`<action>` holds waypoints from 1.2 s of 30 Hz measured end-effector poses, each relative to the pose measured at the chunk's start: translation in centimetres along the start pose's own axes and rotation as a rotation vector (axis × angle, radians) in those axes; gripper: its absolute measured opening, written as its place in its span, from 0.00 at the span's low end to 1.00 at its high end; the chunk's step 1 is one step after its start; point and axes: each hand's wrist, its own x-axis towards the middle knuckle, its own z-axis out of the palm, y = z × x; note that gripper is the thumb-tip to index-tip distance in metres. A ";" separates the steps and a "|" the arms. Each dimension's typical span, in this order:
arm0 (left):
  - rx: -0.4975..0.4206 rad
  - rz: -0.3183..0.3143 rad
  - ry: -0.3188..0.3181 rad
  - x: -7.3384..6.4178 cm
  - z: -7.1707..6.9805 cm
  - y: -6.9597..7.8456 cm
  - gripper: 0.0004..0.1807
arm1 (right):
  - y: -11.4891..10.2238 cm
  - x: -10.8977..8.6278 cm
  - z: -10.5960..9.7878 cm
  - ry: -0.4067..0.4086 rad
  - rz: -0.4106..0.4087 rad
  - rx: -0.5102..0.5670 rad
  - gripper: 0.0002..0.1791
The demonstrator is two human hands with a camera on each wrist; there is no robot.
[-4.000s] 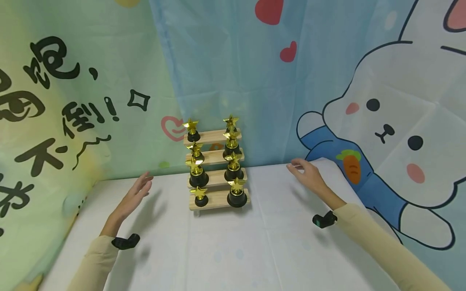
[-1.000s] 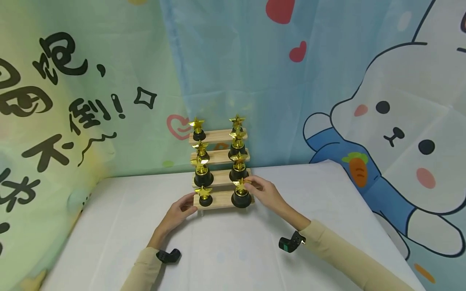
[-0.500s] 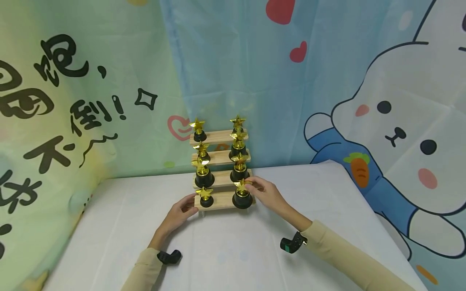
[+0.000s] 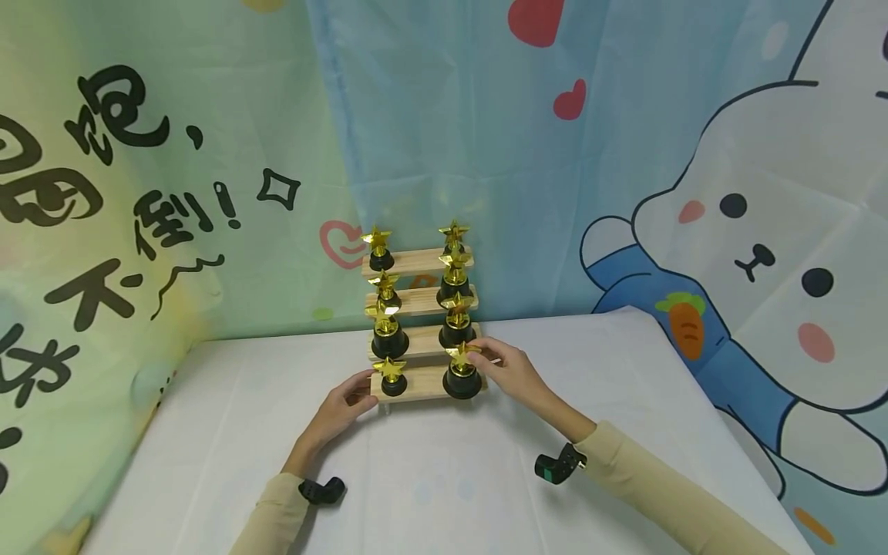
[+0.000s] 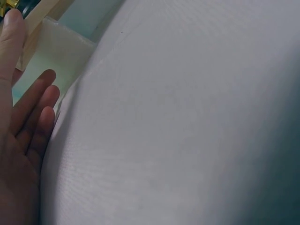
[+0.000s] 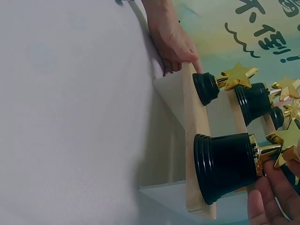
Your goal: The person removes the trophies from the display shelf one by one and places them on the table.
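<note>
A four-step wooden display rack (image 4: 423, 383) stands on the table, with small star trophies in gold and black down both sides. My right hand (image 4: 509, 370) is at the large front-right trophy (image 4: 461, 379), its fingers and thumb at the gold star and stem. In the right wrist view this trophy (image 6: 227, 161) sits with its black base on the bottom board (image 6: 199, 117). At that board's left end, my left hand (image 4: 340, 410) pinches the edge between thumb and index finger. The left wrist view shows the other fingers (image 5: 44, 101) lying loose below. Beside it stands a smaller trophy (image 4: 393, 379).
A white cloth covers the table (image 4: 430, 486). Behind the rack hangs a printed curtain (image 4: 527, 185) with a rabbit, hearts and lettering. More trophies, such as the upper-left one (image 4: 378, 250), stand on the higher steps, close to one another.
Since four seconds ago both hands have come inward from the sides, the left to the rack's bottom board, the right to the front-right trophy. Over the last second they hold almost still.
</note>
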 end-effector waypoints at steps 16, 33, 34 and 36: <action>-0.002 0.006 0.007 0.1 0.0 -0.3 0.31 | -0.2 0.0 -0.1 -0.008 0.002 0.024 0.17; 0.012 0.011 -0.007 0.0 -0.1 -0.1 0.30 | 0.3 0.1 0.3 0.027 -0.018 0.043 0.16; 0.015 0.014 -0.008 0.0 0.0 -0.1 0.30 | 0.3 0.1 0.3 0.027 -0.015 0.042 0.16; 0.015 0.018 -0.007 0.0 0.0 -0.2 0.30 | 0.3 0.1 0.3 0.022 -0.009 0.043 0.16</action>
